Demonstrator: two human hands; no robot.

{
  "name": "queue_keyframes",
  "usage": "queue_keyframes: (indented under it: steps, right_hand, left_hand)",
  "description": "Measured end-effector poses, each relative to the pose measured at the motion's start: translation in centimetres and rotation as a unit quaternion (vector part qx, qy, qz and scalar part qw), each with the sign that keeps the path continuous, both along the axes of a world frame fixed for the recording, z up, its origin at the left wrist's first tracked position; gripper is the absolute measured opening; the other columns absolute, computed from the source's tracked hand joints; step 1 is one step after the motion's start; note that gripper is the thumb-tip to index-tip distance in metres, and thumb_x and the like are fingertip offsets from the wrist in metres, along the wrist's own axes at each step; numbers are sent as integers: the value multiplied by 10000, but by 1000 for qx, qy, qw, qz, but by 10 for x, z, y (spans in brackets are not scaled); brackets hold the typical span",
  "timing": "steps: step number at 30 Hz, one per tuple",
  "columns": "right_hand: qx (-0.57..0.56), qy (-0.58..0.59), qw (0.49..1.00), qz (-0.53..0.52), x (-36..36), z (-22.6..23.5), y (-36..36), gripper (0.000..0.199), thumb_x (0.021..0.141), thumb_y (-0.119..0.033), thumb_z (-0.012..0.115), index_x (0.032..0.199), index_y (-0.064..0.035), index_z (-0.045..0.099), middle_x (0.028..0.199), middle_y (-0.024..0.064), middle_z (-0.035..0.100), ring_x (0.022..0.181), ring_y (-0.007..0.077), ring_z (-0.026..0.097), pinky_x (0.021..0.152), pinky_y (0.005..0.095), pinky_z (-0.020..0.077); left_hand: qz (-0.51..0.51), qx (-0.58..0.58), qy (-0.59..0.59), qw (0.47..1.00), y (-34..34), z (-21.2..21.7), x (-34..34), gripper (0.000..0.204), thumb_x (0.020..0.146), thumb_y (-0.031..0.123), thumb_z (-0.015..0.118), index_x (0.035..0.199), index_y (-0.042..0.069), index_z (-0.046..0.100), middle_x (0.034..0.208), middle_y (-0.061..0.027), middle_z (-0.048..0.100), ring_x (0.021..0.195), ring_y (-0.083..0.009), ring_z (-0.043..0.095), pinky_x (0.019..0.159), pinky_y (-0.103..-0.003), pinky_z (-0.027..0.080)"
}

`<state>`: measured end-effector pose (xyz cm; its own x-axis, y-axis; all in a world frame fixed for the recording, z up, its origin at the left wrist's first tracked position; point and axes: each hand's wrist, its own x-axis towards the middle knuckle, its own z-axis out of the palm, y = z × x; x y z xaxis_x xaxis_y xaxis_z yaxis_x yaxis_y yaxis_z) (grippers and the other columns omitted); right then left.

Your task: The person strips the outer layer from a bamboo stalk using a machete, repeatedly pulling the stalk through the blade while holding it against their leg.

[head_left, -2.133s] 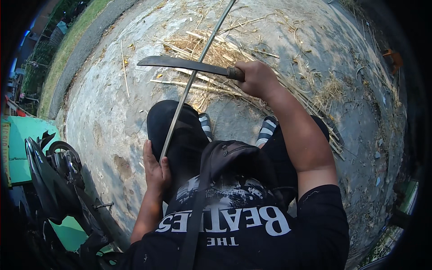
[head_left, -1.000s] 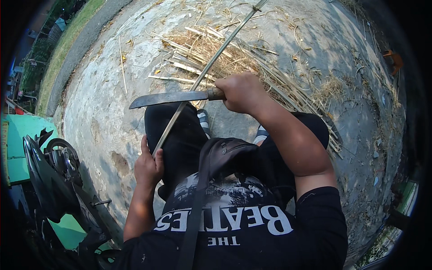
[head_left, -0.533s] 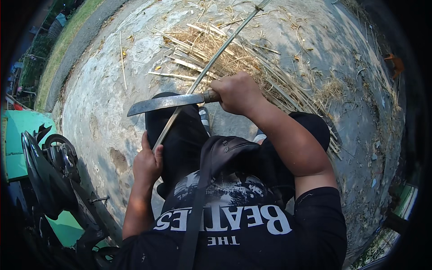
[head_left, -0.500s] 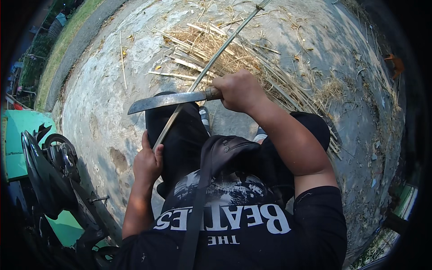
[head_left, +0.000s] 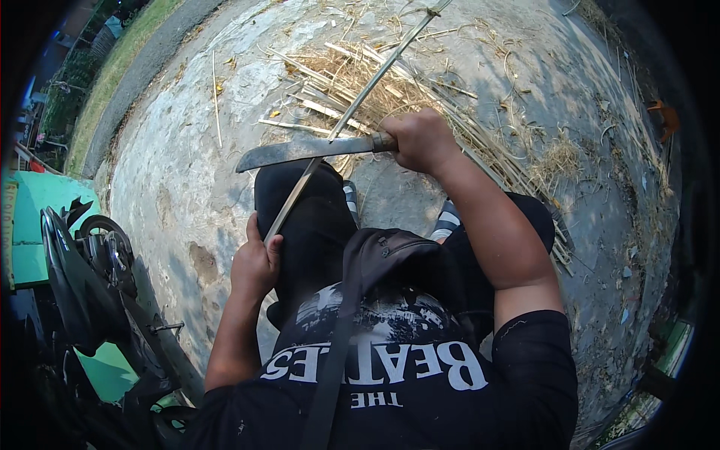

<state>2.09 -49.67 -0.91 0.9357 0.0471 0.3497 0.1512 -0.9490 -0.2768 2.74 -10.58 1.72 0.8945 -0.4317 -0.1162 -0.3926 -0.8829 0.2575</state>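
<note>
1. Rough ground [head_left: 172, 135] out here, sunlit; pile of pale strips and fibre [head_left: 349, 69] ahead of the feet, black motorbike [head_left: 81, 289] off left.
2. Long thin strip [head_left: 295, 197] runs from the left hand [head_left: 256, 264] up over the left knee [head_left: 321, 196], out past the pile — a knot shows near the top edge.
3. Left grip: thumb and fingers closed round its near end. Right hand [head_left: 424, 140]: clamped on the knife [head_left: 298, 151] handle.
4. Changed: two seconds back the blade crossed far up the strip; now it crosses above the knee, nearer the left fingers.
5. Meaning, I'd judge: work is on the near stretch — blade contact unclear from here.
</note>
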Motion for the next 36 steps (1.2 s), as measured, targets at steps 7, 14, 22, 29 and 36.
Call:
queue_keyframes:
  steps: [7,14,22,29,36]
  right_hand:
    - [6,-10,1000,20,-8,1,27,99,760,-175,701,812,-150,621,710,55,655,709,301,686,687,449,510]
    - [23,48,998,-43,-1,-1,-17,134,771,-184,711,860,-128,627,768,91,681,736,348,685,715,479,544]
    - [25,-1,1000,3,-3,13,21,120,793,-176,692,875,-124,621,759,117,674,744,357,691,690,487,544]
    - [81,11,989,-124,-3,14,-18,121,802,-167,699,911,-126,666,822,123,711,808,361,711,737,495,559]
    - [49,-20,999,11,-6,23,17,77,760,-133,688,805,-123,625,731,136,663,714,382,673,683,482,537]
  left_hand:
    - [-1,-15,6,1000,1,0,-3,781,1047,553,415,1519,-58,291,748,-286,671,738,-515,663,626,-574,502]
    - [6,3,21,1000,-1,-3,3,787,1048,574,384,1520,-48,285,749,-290,668,747,-519,661,629,-578,496]
    - [-7,-30,27,999,4,3,-2,793,1050,566,389,1523,-59,267,714,-284,656,712,-523,650,614,-571,487]
    - [-20,-21,0,1000,8,10,-9,791,1054,549,398,1511,-83,263,701,-282,650,703,-520,648,602,-567,485]
    - [-10,-50,-3,999,10,9,-13,757,1057,540,399,1517,-48,277,720,-291,655,727,-524,654,616,-573,489]
